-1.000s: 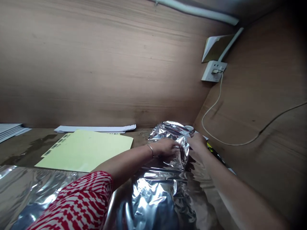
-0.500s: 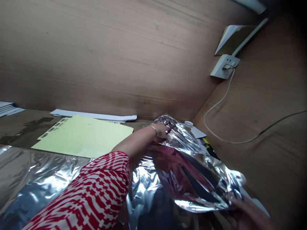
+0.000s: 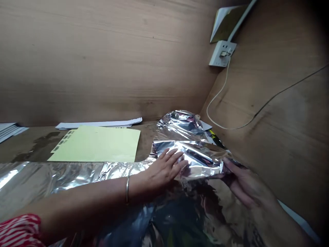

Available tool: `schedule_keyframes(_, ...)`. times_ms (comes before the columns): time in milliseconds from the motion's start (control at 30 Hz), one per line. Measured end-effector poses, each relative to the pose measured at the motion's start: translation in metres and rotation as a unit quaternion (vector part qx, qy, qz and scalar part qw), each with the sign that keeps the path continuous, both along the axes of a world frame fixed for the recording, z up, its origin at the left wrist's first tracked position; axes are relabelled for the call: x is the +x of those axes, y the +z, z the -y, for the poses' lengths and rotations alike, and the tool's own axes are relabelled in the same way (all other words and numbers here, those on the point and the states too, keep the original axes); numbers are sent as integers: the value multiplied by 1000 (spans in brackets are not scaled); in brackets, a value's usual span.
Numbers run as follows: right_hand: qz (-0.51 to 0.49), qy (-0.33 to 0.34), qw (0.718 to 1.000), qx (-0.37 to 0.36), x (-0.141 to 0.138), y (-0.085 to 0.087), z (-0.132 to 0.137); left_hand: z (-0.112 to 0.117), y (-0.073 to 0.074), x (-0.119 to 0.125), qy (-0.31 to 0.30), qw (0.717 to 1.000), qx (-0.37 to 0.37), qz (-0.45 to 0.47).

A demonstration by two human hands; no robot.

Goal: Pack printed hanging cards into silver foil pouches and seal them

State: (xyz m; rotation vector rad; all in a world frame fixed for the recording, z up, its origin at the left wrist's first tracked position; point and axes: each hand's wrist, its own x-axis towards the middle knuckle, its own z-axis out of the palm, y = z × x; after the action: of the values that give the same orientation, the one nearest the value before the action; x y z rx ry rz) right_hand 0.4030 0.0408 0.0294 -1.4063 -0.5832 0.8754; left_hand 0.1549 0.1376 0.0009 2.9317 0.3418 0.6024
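Note:
Shiny silver foil film [image 3: 180,219] covers the near part of the table, and a folded-over part of it [image 3: 200,154] lies in front of me. My left hand [image 3: 164,169], with a bangle at the wrist, rests palm down on the film near the fold, fingers stretched and apart. My right hand [image 3: 244,185] pinches the right end of the folded part between thumb and fingers. Behind the fold, a crumpled end of the film [image 3: 181,120] bulges up towards the back corner. Whether anything lies beneath the film cannot be made out.
Pale yellow sheets [image 3: 97,144] and a strip of folded white paper [image 3: 100,123] lie along the back left. White papers [image 3: 10,130] are stacked at far left. A yellow-and-black tool [image 3: 217,139] sits by the right wall. A cable [image 3: 239,129] hangs from a wall socket [image 3: 222,53].
My left hand has come back from the crumpled far end and now lies flat nearer to me. My right hand has moved forward with the film's edge, which is folded over flatter.

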Motion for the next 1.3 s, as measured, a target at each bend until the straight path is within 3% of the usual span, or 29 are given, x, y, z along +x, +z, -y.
schedule_keyframes(100,-62,-30,997,34,-15,2,-15,1,0,5,19,998,-48,32)
schedule_keyframes(267,-78,-86,993,10,-23,2,-27,-21,25,16,30,976,-180,119)
schedule_keyframes(333,-94,-53,994,0,-25,4,-24,-28,29,18,46,954,-268,128)
schedule_keyframes(433,-122,28,992,-31,-29,8,-15,-38,23,25,105,918,-357,137)
schedule_keyframes(567,-131,63,988,-52,-36,8,-7,-51,7,32,153,901,-377,152)
schedule_keyframes(667,-133,71,988,-43,-38,7,-6,-58,3,33,155,898,-385,148)
schedule_keyframes(800,-115,63,990,-55,-35,3,-10,-63,13,32,116,904,-386,140)
schedule_keyframes(1000,-90,-2,995,-47,-22,-5,-31,-67,30,32,23,913,-401,69)
schedule_keyframes(1167,-113,42,992,-28,-19,-4,-33,-75,31,33,-16,891,-452,23)
schedule_keyframes(1233,-114,59,992,-19,-19,-6,-23,-86,31,36,21,881,-471,23)
schedule_keyframes(1300,-98,77,992,-29,-20,-14,-8,-103,32,44,109,882,-454,59)
